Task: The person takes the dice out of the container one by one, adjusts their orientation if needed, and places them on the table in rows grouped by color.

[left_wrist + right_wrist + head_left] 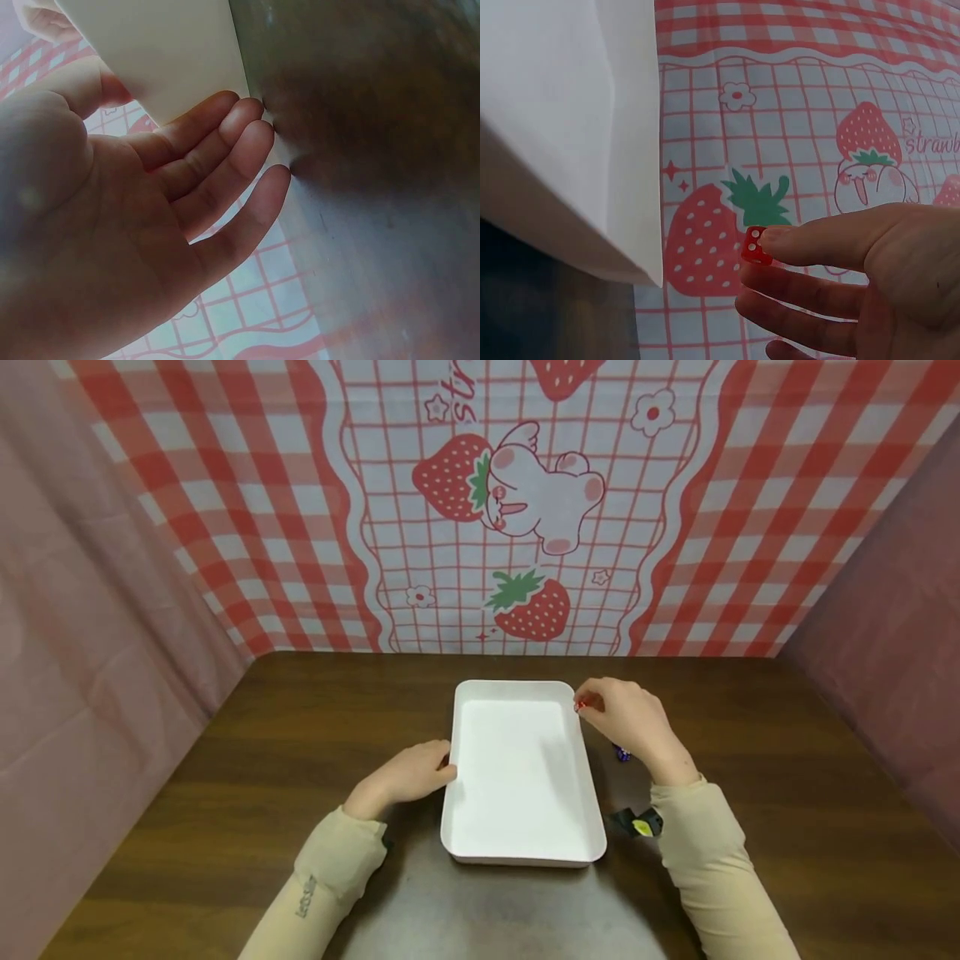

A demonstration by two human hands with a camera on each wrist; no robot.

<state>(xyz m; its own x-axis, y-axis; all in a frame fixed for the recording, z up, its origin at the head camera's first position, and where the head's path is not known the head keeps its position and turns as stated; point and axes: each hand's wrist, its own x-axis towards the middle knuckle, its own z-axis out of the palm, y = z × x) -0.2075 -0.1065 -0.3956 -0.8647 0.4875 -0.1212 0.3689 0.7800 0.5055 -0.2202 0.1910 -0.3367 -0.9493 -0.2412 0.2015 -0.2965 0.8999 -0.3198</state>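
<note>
A shallow white rectangular tray (517, 777) lies on the table between both hands, with nothing in it. My left hand (408, 774) rests at its left side, fingers loosely extended. In the left wrist view the fingertips (259, 135) lie low beside the tray wall (165, 52), near the tabletop. My right hand (630, 714) is raised by the tray's far right corner. Between its thumb and index finger it pinches a small red die (756, 245) with white dots. Below that hand, a small dark blue object with pale marks (622, 753) sits on the table, partly hidden.
The wooden table (322, 718) has a greyish sheen at its near side. Behind it hangs a strawberry-patterned cloth (517, 510); pink curtains flank both sides. A black item with a yellow-green patch (642, 827) is beside the right sleeve.
</note>
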